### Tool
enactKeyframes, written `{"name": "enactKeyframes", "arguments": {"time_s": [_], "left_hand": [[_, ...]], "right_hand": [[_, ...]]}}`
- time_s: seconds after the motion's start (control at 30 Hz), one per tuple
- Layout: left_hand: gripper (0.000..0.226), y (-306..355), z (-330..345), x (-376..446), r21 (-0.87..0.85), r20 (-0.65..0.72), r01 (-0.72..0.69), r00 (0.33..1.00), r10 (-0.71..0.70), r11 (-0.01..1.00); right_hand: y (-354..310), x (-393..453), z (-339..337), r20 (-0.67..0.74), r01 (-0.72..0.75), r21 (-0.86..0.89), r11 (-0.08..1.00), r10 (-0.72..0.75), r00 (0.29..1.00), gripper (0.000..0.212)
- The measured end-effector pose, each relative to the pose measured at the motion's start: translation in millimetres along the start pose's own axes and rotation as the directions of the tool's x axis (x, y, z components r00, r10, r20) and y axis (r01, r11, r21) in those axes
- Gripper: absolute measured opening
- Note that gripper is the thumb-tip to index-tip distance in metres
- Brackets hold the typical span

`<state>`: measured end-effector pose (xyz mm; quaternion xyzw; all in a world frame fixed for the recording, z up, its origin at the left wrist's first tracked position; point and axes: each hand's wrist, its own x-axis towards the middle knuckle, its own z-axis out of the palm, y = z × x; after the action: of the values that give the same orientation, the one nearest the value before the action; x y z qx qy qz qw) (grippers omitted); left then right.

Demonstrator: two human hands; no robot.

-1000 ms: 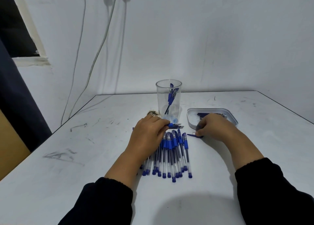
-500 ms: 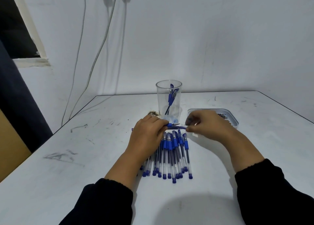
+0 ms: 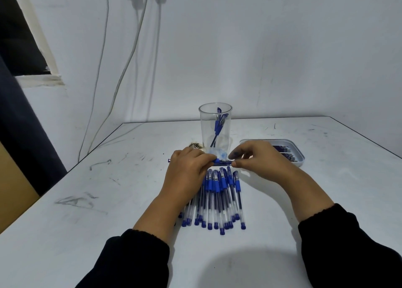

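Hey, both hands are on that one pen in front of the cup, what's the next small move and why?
Probably ease the right hand leftward, pressing the end piece home into the pen. The left hand grips the pen level, and the right fingertips pinch its right end in line with it. Exactly what they pinch is too small to tell.

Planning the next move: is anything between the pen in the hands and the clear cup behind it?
Nothing visible. The left hand and right hand pinch the pen just in front of the clear cup, whose mouth is open. The loose pens lie nearer the person, the tray to the right.
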<state>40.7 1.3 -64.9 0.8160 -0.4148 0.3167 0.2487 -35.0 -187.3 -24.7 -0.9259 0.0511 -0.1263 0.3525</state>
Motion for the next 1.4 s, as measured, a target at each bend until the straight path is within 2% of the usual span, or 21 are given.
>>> {"name": "enactKeyframes", "arguments": {"time_s": [0.27, 0.37, 0.47, 0.57, 0.73, 1.03, 1.3, 1.4], "left_hand": [[0.022, 3.2, -0.6, 0.5, 0.009, 0.027, 0.070, 0.997, -0.071, 0.997], [0.019, 3.1, 0.0, 0.6, 0.000, -0.002, 0.080, 0.997, -0.080, 0.997], [0.016, 3.8, 0.4, 0.9, 0.014, -0.039, 0.073, 0.997, -0.073, 0.997], [0.014, 4.4, 2.0, 0.7, 0.026, -0.070, 0.063, 0.996, -0.061, 0.998], [0.019, 4.1, 2.8, 1.5, -0.013, -0.072, 0.109, 0.991, -0.110, 0.994], [0.014, 9.8, 1.1, 3.7, -0.005, -0.052, 0.174, 0.983, -0.174, 0.985], [0.018, 7.4, 2.7, 4.7, 0.021, -0.018, 0.144, 0.989, -0.144, 0.989], [0.018, 2.1, 0.8, 8.9, 0.021, -0.034, 0.103, 0.994, -0.102, 0.994]], "right_hand": [[-3.3, -0.5, 4.1, 0.021, 0.014, 0.103, 0.995, -0.016, 1.000, 0.017], [-2.5, 0.1, 4.8, 0.021, -0.002, 0.147, 0.989, -0.001, 1.000, 0.016], [-2.8, -0.4, 5.1, 0.065, -0.038, 0.189, 0.981, 0.026, 0.998, 0.006], [-2.9, -0.5, 9.2, 0.095, -0.062, 0.235, 0.970, 0.040, 0.995, 0.013], [-3.2, 2.3, 11.5, 0.042, -0.046, 0.318, 0.947, 0.034, 0.999, 0.010], [-3.5, 2.0, 12.3, -0.005, -0.025, 0.339, 0.941, 0.028, 1.000, 0.013], [-2.1, 1.9, 11.9, 0.008, -0.025, 0.341, 0.940, 0.024, 1.000, 0.012], [-3.3, 1.7, 13.4, -0.037, -0.028, 0.463, 0.886, 0.051, 0.998, 0.012]]}}
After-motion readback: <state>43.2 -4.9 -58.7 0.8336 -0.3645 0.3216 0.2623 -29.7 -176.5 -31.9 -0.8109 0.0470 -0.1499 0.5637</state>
